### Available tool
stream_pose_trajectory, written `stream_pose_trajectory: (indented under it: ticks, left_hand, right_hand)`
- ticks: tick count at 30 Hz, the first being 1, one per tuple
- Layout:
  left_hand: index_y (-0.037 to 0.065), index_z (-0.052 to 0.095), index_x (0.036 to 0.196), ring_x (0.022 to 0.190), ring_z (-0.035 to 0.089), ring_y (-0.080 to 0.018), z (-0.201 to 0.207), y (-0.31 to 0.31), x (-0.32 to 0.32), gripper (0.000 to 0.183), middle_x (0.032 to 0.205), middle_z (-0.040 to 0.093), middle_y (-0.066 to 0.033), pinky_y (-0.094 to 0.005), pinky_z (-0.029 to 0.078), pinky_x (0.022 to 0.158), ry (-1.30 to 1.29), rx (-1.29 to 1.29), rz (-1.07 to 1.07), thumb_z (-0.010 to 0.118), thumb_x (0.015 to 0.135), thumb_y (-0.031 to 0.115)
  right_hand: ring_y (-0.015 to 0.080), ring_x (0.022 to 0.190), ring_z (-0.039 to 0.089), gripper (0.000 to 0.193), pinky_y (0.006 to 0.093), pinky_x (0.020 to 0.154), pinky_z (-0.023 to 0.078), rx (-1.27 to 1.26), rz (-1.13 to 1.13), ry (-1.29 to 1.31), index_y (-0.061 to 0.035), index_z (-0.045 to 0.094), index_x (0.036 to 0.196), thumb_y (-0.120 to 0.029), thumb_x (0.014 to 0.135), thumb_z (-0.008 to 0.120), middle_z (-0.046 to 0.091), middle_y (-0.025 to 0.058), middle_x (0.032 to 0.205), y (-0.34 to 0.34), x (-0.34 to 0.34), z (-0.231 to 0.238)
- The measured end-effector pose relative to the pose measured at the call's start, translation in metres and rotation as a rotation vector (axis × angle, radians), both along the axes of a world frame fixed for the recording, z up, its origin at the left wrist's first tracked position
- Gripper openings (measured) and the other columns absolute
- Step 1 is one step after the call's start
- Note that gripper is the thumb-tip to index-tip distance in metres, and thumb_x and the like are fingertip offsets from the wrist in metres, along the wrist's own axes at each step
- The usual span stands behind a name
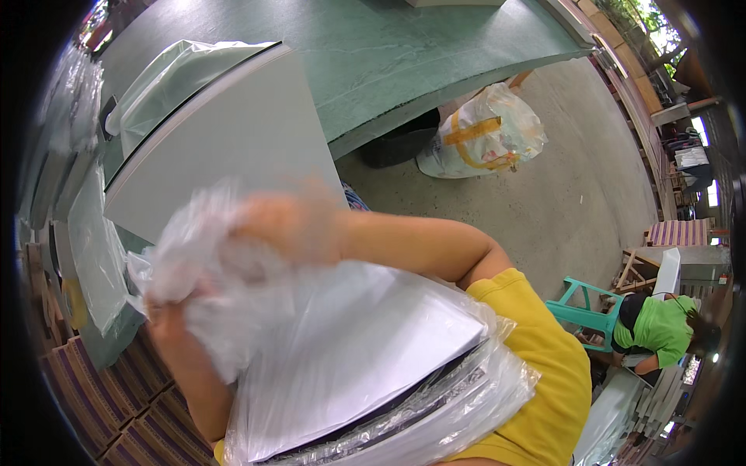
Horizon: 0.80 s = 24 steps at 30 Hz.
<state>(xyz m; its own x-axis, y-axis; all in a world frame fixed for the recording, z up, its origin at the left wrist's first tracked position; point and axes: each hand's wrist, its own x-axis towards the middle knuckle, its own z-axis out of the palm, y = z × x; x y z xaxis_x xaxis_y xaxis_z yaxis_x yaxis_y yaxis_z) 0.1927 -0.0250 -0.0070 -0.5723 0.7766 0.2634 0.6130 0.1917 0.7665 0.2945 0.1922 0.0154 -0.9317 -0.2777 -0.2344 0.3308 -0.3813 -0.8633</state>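
Observation:
A flat white panel [357, 342] inside a clear plastic bag [497, 404] lies against my body, a dark edge showing along its lower side. At its upper left end, the loose plastic is bunched up between my hands. My right hand [284, 225], blurred by motion, reaches across and is closed on the gathered plastic. Below it, my left hand [169, 314] also grips the bunch, its fingers partly covered by the film. Just beyond my hands, a large pale grey panel [241, 132] with a dark edge rests on the green table [388, 54], plastic film behind it.
Plastic-wrapped panels [70, 147] stand at the far left, above striped cartons [101, 388]. A taped white sack [489, 132] and a dark tub [400, 144] sit on the floor by the table. At right, a person in green [660, 330] works near a turquoise stool [583, 314].

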Motion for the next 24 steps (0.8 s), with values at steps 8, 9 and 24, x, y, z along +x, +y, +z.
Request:
stream_pose_trajectory:
  ticks: [8,9,24]
  left_hand:
    - [-0.005,0.053,0.096,0.071,0.056,-0.0218,-0.028,-0.047,-0.027,0.031,0.08,0.057,-0.012,-0.0326,0.047,0.071,-0.221,0.088,-0.228,0.057,0.081,0.022]
    - [-0.005,0.055,0.093,0.068,0.056,-0.0224,-0.023,-0.043,-0.028,0.03,0.077,0.057,-0.0117,-0.0328,0.047,0.07,-0.385,0.141,-0.347,0.059,0.081,0.023]
    - [0.001,0.055,0.083,0.072,0.056,-0.0308,-0.003,-0.011,-0.023,0.019,0.081,0.057,-0.0141,-0.0376,0.044,0.058,0.606,-0.636,-0.052,0.053,0.066,0.009]
  right_hand:
    - [0.0152,0.058,0.05,0.045,0.0259,0.054,0.04,-0.101,0.209,0.344,0.0006,0.054,0.072,-0.041,0.085,0.045,0.051,0.0042,0.062,0.025,0.002,0.031]
    - [0.017,0.059,0.051,0.048,0.0261,0.054,0.04,0.034,0.39,0.344,0.0016,0.054,0.07,-0.044,0.084,0.047,0.052,0.0054,0.062,0.026,0.003,0.03]
    - [0.0324,0.068,0.056,0.03,0.0406,0.063,0.043,0.744,0.936,0.818,-0.0007,0.055,0.068,-0.027,0.082,0.05,0.055,0.0172,0.068,0.012,0.025,0.042]
